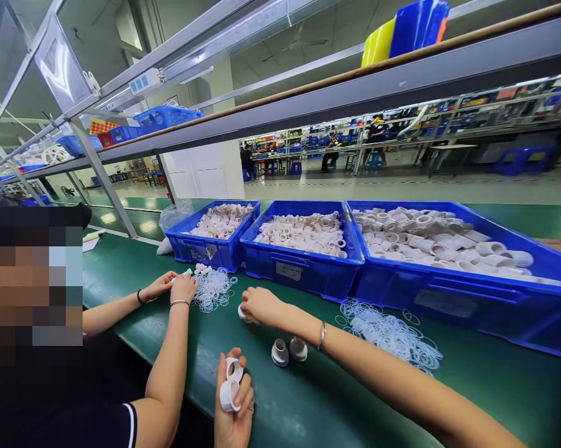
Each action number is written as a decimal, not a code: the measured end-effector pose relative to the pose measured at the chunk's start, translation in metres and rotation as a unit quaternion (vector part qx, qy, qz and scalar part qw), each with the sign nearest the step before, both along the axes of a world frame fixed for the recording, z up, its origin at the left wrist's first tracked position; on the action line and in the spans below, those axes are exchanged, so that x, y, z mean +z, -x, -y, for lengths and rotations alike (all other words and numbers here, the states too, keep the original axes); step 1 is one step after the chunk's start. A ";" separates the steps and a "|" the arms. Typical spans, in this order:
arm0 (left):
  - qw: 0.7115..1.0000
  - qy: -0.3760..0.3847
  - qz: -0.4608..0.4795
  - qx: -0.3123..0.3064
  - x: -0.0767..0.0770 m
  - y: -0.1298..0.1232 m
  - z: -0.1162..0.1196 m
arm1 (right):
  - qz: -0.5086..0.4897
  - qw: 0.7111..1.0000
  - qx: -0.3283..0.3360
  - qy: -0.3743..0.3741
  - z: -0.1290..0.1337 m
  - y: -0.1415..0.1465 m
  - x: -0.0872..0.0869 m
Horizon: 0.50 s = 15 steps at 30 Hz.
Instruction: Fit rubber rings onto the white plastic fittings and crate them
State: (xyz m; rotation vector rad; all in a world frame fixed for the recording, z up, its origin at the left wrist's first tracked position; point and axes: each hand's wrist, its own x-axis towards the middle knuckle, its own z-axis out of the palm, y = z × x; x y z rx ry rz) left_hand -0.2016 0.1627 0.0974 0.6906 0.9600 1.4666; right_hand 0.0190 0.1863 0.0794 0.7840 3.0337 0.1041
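- Fittings (229, 396), two of them, white and ring-shaped, are held side by side in the left hand (243, 410), lower middle of the frame; they are gripped between its curled fingers and thumb.
- A white piece (241, 313) is held under the bent fingertips of the right hand (264, 306), at the centre of the frame; its shape is mostly hidden. The two hands are set apart.
- The fittings are judged to be light, stiff plastic, smooth enough to slip a little, yet hardly fragile; they are best taken by the outer wall, with the bore left uncovered.
- Two flanged parts (280, 353) are stood upright on the table (317, 398), just below the right forearm.
- Thin clear rings (387, 336) are heaped right of centre; they are judged soft, nearly weightless and easily tangled, so best pinched singly by the edge.
- Three blue bins are lined up across the middle of the frame: the left bin (231, 254) and middle bin (303, 283) are filled with small white pieces, the right bin (401, 297) with larger white tubes (429, 239).
- A second ring heap (215, 291) is placed near a co-worker's hands (184, 289), left of centre.
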 end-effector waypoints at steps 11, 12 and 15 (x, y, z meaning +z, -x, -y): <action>0.998 -0.019 0.018 -0.055 -0.086 -0.048 0.132 | 0.003 1.000 0.019 0.017 0.107 -0.054 -0.023; 0.997 -0.018 0.045 -0.054 -0.098 -0.054 0.146 | -0.004 1.000 0.016 0.023 0.107 -0.058 -0.025; 0.980 -0.025 0.195 -0.032 -0.120 -0.073 0.167 | 0.001 0.999 0.008 0.040 0.109 -0.062 -0.027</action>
